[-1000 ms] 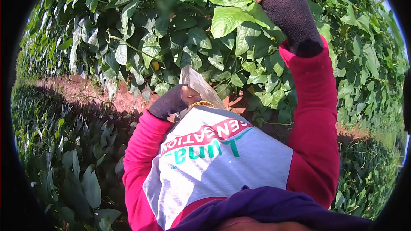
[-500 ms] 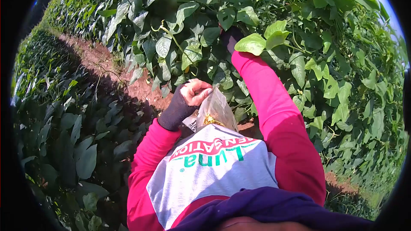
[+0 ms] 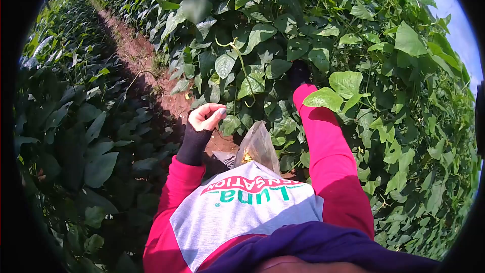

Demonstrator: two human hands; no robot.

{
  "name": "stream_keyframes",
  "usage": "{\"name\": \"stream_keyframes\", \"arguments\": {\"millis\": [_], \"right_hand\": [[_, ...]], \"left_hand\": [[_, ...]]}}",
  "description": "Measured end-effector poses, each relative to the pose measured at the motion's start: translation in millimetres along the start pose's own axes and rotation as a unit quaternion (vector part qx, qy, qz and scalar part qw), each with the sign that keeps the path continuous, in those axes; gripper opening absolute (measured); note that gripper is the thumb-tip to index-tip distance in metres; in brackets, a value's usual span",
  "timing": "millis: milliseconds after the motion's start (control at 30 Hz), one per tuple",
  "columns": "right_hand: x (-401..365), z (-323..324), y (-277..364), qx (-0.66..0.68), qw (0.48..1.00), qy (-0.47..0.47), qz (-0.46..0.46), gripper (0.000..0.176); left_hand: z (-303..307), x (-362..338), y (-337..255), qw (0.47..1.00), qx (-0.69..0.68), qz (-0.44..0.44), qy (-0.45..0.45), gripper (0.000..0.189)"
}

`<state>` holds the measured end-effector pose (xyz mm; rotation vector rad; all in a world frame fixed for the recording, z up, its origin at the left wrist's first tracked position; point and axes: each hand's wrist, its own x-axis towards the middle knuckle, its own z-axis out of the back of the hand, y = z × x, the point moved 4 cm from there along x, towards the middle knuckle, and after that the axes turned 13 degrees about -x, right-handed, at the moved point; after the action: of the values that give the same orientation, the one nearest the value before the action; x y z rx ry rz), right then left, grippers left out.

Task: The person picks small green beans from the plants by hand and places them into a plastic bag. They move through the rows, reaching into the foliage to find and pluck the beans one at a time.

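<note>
My left hand, in a dark fingerless sleeve, is raised to the left of a clear plastic bag. Its thumb and fingers are pinched together; I cannot make out anything between them. The open-topped plastic bag sits against my front, with small yellow things inside. My right arm reaches forward into the leafy plants, and only its dark cuff shows at the end. Leaves hide the right hand and its fingers. A pale curved bean pod hangs among the leaves between my two arms.
Dense climbing plants fill the front and right side. A reddish soil path runs away at the left, with another row of low leafy plants beyond it. A broad light-green leaf overlaps my right sleeve.
My left hand has moved left, away from the mouth of the plastic bag. The right arm still reaches into the leaves. The whole view has shifted somewhat.
</note>
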<state>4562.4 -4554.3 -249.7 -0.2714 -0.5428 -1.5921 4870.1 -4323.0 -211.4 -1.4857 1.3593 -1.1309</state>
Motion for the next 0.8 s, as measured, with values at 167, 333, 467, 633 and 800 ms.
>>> {"name": "stream_keyframes", "arguments": {"millis": [167, 333, 467, 633, 800], "right_hand": [[-14.6, 10.9, -4.7, 0.132, 0.991, -0.010, 0.009, 0.019], [-103.1, 94.1, 20.8, 0.453, 0.869, 0.198, -0.019, 0.016], [-203.7, 99.2, 51.0, 0.326, 0.846, 0.368, 0.205, 0.023], [-245.7, 76.2, 55.4, 0.238, 0.865, 0.332, 0.293, 0.024], [-226.0, 116.6, 73.3, 0.333, 0.886, 0.294, 0.137, 0.023]], "left_hand": [[-0.2, -1.0, 9.7, 0.999, -0.011, 0.039, 0.005, 0.021], [23.0, 9.3, 10.4, 0.996, -0.021, -0.044, -0.071, 0.026], [39.3, 67.6, -16.5, 0.975, 0.085, -0.196, -0.059, 0.023], [-2.5, 183.5, -77.7, 0.923, 0.285, -0.245, 0.079, 0.021], [-29.7, 299.3, -42.8, 0.783, 0.489, -0.283, 0.259, 0.022]]}}
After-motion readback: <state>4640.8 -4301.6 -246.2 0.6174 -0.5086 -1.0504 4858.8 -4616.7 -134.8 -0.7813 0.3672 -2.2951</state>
